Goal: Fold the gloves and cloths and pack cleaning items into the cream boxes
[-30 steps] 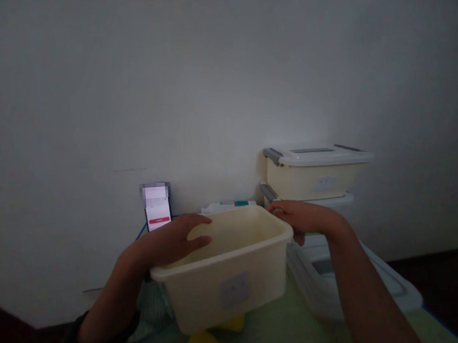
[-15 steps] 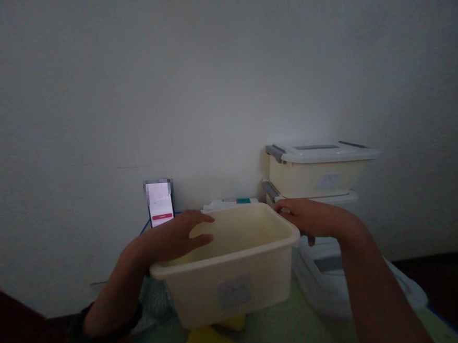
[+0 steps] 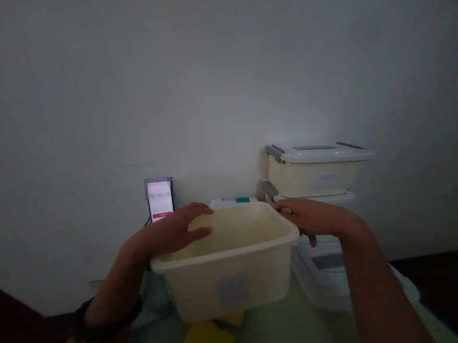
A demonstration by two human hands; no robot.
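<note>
A cream plastic storage bin (image 3: pixel 263 273) without a lid is in front of me, slightly tilted, with a pale label on its front. My left hand (image 3: pixel 178 228) lies across its left end, thumb inside and fingers along the back rim, gripping it. At the opposite end, my right hand (image 3: pixel 310 217) holds the right rim, its fingertips partly hidden behind the edge. Under the bin, yellow cloth-like pieces (image 3: pixel 206 341) show on the green tabletop (image 3: pixel 281 330). The part of the bin's inside that I can see is bare.
Lidded cream boxes (image 3: pixel 311 176) are stacked at the back right by the wall. A white lid (image 3: pixel 319 290) lies beneath my right forearm. A lit phone (image 3: pixel 161 201) stands at the back left. Knitted grey-green fabric (image 3: pixel 156 298) sits left of the bin, and a white tube-like item (image 3: pixel 233 200) behind it.
The bin and both hands keep nearly the same place relative to each other. The right hand has shifted slightly right with the bin's rim, and the view has moved a little.
</note>
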